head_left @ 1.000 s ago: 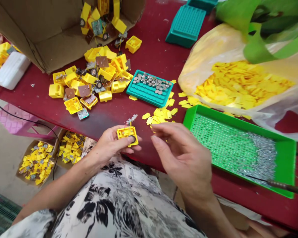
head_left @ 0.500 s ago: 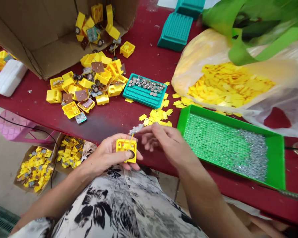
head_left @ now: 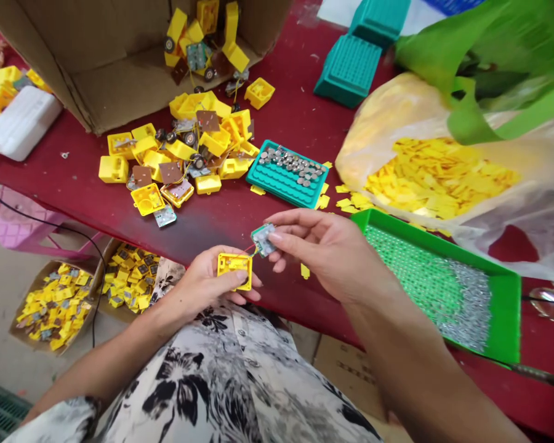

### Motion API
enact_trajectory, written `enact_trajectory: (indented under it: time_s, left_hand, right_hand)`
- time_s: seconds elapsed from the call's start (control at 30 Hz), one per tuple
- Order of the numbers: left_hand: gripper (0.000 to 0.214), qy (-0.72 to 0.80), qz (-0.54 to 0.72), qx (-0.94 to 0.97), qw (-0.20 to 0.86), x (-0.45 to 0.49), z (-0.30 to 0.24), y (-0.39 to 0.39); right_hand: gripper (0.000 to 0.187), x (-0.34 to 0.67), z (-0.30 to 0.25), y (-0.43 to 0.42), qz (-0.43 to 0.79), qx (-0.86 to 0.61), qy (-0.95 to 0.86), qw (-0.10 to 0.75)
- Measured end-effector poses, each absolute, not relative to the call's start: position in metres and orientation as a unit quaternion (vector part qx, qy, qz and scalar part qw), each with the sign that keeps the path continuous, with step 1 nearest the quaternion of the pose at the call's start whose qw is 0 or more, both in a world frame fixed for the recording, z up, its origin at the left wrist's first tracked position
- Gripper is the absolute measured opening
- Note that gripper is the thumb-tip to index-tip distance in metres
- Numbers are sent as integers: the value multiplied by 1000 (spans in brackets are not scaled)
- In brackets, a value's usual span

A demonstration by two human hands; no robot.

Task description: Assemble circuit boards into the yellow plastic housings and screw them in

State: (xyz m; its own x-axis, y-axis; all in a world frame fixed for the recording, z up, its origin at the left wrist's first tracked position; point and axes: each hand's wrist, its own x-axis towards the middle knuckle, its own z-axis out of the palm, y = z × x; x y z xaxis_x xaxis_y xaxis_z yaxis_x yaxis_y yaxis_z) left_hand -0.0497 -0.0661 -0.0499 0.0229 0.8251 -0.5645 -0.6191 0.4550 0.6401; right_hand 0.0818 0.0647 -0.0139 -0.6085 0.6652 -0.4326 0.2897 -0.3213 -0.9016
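Note:
My left hand [head_left: 203,283] grips a small yellow plastic case [head_left: 234,269] just in front of the red table's near edge. A thin wire runs from the case up to a small green circuit board [head_left: 263,239], which my right hand [head_left: 323,252] pinches between thumb and fingers just above and right of the case. A pile of similar yellow cases with boards and wires [head_left: 184,154] lies on the table beyond my hands.
A teal tray with button cells [head_left: 287,174] sits mid-table; more teal trays [head_left: 351,67] at the back. A green tray of small metal screws [head_left: 443,283] is at right, a plastic bag of yellow tabs [head_left: 443,172] behind it. Cardboard box [head_left: 96,55] back left; boxes of yellow parts [head_left: 55,304] on the floor.
My right hand closed on the small circuit board and lifted it clear of the yellow case; a second ago it hovered empty beside the case. The left hand stayed put.

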Motion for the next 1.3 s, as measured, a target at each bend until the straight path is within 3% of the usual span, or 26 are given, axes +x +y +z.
enact_trajectory:
  time_s: [0.2,0.3,0.4,0.7,1.3]
  left_hand:
    - [30,387,563,45,729,-49,-54,-59]
    - [39,304,574,-6,760,-54,-56,-62]
    - [47,256,567,-36,782,-59,-55,-66]
    - [37,357,531,-3,768,-51,-33,-65]
    - [29,421,497,101,752,-49,-27,-62]
  right_hand:
    - [7,79,-6,26,479,-378,-743,275]
    - [12,87,-5,10,330,-286,-849,298]
    - [20,95,-6,5,271,-203,-895,290]
    - [20,110,-1,6,274,-99,-924,249]
    - [25,127,14,16,265,-99,-944,171]
